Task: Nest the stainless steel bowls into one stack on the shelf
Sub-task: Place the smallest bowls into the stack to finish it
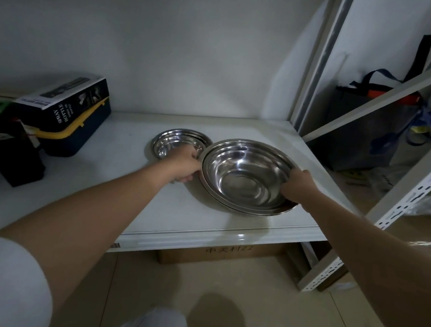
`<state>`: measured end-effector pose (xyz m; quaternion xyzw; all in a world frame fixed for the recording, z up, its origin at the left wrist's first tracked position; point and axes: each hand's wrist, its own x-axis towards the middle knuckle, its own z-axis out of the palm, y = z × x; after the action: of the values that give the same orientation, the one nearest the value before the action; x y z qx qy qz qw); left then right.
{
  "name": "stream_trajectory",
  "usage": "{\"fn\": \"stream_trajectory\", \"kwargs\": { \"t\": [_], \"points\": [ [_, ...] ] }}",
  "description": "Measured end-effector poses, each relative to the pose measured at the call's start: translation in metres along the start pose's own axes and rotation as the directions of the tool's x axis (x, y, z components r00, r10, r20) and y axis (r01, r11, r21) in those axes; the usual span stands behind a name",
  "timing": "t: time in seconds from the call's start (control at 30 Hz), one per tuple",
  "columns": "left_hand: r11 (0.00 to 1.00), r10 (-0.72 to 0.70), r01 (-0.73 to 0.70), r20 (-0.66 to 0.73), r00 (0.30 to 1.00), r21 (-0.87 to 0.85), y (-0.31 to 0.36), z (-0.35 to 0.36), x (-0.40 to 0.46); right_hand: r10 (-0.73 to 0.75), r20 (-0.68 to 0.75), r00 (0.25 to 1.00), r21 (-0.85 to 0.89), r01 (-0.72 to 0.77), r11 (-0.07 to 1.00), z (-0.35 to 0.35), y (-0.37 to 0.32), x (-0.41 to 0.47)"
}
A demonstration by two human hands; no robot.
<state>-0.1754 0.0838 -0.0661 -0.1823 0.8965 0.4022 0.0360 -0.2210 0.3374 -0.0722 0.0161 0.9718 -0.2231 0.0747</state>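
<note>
Hands (186,166) (298,185) grip large bowl's (247,177) rim beside smaller bowl (177,140)

Spray-bottle box (64,99) atop toolbox (75,132)

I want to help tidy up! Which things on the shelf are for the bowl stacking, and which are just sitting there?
For the job:
large bowl stack, held by both hands
small bowl stack
shelf

Just sitting there:
spray bottle box
blue and yellow case
cardboard box underneath

Two hands (186,167), two bowl stacks (247,176), one printed box (64,102), one cardboard box (226,255)
</note>
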Motion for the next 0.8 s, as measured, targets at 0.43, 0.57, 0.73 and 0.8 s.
{"fn": "stream_trajectory", "kwargs": {
  "t": [0.43,0.57,0.73,0.8],
  "points": [
    [0.976,-0.21,0.207,-0.043,0.977,-0.066,-0.047,-0.015,0.023,-0.024,0.015,1.0,-0.053,0.025,0.998,0.004,-0.003,0.0],
    [0.966,-0.23,0.198,-0.2,0.952,-0.165,-0.059,-0.022,0.036,-0.027,0.021,0.999,-0.089,0.029,0.996,0.003,-0.004,0.001],
    [0.811,-0.395,0.213,-0.242,0.886,-0.544,-0.069,-0.034,0.025,-0.01,-0.021,1.0,-0.167,0.007,0.986,0.003,-0.015,-0.003],
    [0.773,-0.413,0.193,-0.249,0.876,-0.604,-0.069,-0.038,0.023,-0.035,-0.082,0.996,-0.173,0.02,0.985,0.002,-0.021,-0.005]
  ]
}}
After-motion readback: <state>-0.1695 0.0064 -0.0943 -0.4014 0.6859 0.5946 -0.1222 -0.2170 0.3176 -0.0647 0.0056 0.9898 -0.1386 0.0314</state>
